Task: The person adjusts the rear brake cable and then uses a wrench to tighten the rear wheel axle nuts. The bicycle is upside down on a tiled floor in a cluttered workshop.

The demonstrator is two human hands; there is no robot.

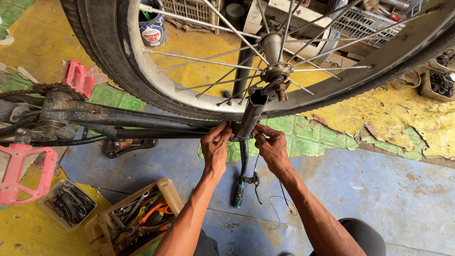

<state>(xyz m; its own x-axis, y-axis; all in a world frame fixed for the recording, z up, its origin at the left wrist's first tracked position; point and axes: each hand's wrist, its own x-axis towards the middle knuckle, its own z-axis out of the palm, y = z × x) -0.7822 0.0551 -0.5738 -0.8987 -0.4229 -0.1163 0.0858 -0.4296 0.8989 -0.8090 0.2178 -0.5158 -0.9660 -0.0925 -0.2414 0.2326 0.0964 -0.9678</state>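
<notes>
Pinching the rusty fork leg just below the front wheel hub, your left hand and right hand close narrowly on stiff, heavy, gritty steel; grasp its lower end.

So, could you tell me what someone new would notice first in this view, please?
The big spoked bicycle wheel fills the top, with the upturned bike's rusty black frame running in from the left. At centre, the left hand and right hand both grip the lower end of the fork leg below the hub. Bright red pedals stand out at far left, and a wooden box of tools sits bottom left.
</notes>
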